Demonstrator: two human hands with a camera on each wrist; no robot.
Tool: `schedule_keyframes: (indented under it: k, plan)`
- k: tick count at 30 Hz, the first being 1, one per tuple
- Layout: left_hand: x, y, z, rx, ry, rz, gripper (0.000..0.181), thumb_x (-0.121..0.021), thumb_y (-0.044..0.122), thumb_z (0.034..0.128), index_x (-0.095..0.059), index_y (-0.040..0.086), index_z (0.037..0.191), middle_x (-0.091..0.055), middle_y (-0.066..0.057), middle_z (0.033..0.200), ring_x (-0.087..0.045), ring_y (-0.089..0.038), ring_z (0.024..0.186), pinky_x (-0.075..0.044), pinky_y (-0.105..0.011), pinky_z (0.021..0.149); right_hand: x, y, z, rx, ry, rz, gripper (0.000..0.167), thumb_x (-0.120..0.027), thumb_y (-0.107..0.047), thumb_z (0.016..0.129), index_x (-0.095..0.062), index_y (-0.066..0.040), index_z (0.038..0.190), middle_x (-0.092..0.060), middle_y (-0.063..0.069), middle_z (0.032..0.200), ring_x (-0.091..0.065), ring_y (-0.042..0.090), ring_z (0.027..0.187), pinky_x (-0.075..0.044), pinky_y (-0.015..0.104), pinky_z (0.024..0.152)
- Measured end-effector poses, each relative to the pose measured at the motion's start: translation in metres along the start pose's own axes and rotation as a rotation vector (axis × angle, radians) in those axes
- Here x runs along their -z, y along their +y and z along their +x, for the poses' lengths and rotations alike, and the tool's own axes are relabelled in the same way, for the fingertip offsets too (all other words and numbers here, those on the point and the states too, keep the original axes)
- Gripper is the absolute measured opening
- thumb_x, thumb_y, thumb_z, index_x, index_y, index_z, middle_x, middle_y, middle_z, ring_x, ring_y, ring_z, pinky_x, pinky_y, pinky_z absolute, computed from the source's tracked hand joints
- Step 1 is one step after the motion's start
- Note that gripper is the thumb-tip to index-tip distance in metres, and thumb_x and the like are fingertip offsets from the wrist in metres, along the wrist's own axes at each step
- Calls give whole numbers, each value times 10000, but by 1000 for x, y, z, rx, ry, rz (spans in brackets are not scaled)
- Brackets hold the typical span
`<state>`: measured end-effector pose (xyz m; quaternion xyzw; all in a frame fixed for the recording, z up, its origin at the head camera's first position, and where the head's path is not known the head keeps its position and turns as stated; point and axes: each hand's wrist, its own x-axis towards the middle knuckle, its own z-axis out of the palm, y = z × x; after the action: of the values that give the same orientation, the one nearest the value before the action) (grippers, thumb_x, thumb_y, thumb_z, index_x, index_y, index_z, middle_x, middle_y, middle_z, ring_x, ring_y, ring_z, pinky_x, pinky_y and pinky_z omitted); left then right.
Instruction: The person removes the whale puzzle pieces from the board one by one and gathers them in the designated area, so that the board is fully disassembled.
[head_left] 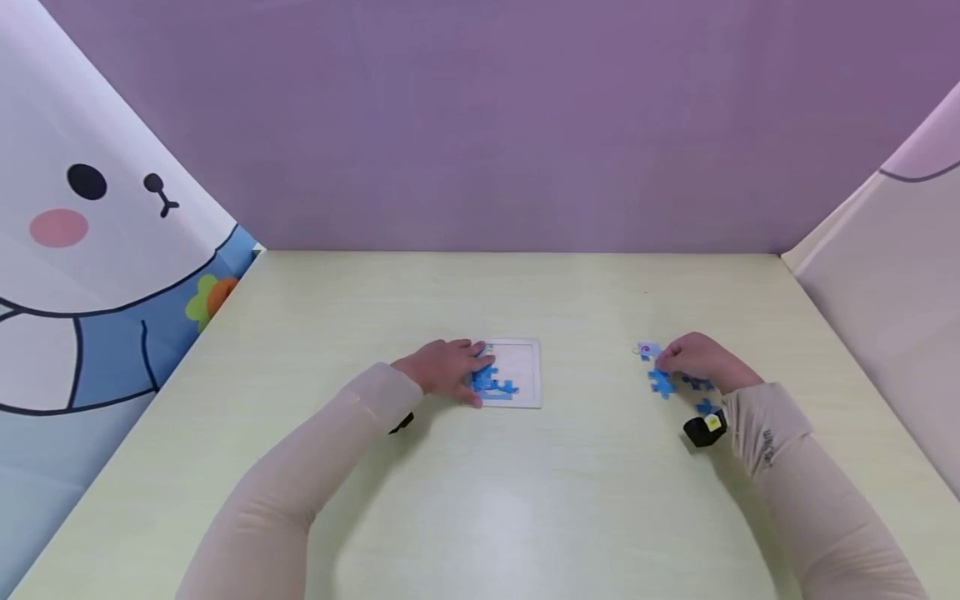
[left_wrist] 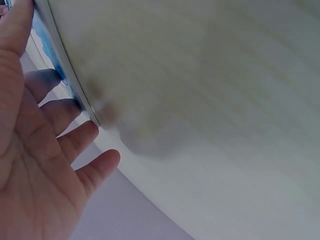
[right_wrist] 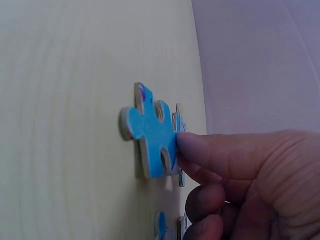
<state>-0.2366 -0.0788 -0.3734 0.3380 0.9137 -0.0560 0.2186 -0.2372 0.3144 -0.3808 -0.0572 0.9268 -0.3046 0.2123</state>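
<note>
Spread fingers of the left hand (head_left: 444, 368) rest over the left side of a white puzzle tray (head_left: 536, 375), where blue pieces (head_left: 483, 383) fill part of the left and near side. Well apart to the right, the right hand (head_left: 705, 360) pinches a blue puzzle piece (right_wrist: 152, 132) at its edge; whether it touches the table (head_left: 487, 500) is hard to tell. Loose pieces (head_left: 706, 407) lie near that hand
</note>
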Motion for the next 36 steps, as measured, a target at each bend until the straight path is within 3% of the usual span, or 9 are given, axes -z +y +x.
schedule_keyframes:
  k: [7, 14, 18, 26, 30, 36]
  plan:
    - [1, 2, 0, 20, -20, -30, 797, -609, 529, 884, -296, 158, 1517, -202, -108, 1578, -209, -326, 1429, -271, -522, 1088, -1, 0, 0, 0, 5, -14, 245, -589, -165, 931, -659, 67, 963, -527, 22, 739, -446, 174, 657, -367, 325, 632]
    - [-1, 2, 2, 19, -5, -17, 794, -613, 533, 879, -309, 163, 1512, -215, -105, 1574, -229, -322, 1424, -284, -512, 1084, 1, -6, -3, 15, 7, -18, 290, -571, -209, 944, -630, 58, 1041, -585, 235, 1116, -511, 289, 891, -425, 434, 778]
    - [-2, 2, 3, 18, 13, -14, 791, -621, 528, 876, -318, 163, 1509, -226, -109, 1569, -250, -327, 1415, -300, -514, 1072, -3, -12, -2, 84, 24, -6, 296, -602, -213, 929, -636, 53, 1052, -584, 262, 1173, -533, 330, 981, -431, 481, 833]
    - [-2, 3, 4, 13, 14, -10, 789, -623, 529, 875, -325, 161, 1506, -234, -115, 1565, -257, -326, 1413, -303, -506, 1073, -26, -40, 2, 144, 5, 42, 322, -627, -199, 914, -625, 36, 1133, -595, 97, 909, -520, 218, 804, -433, 361, 711]
    - [-2, 4, 4, 11, 17, 0, 790, -615, 537, 876, -326, 158, 1506, -245, -124, 1559, -270, -327, 1408, -299, -490, 1080, -39, -60, 3, 210, 21, 38, 318, -647, -151, 890, -630, 42, 1142, -567, 42, 786, -499, 177, 719, -423, 319, 644]
    - [-4, 3, 5, 26, 30, 6, 787, -613, 547, 873, -342, 156, 1500, -278, -135, 1545, -303, -335, 1391, -305, -485, 1077, -60, -93, 5, 268, 63, -114, 321, -668, -161, 876, -656, -13, 1160, -585, 13, 764, -495, 154, 683, -402, 293, 604]
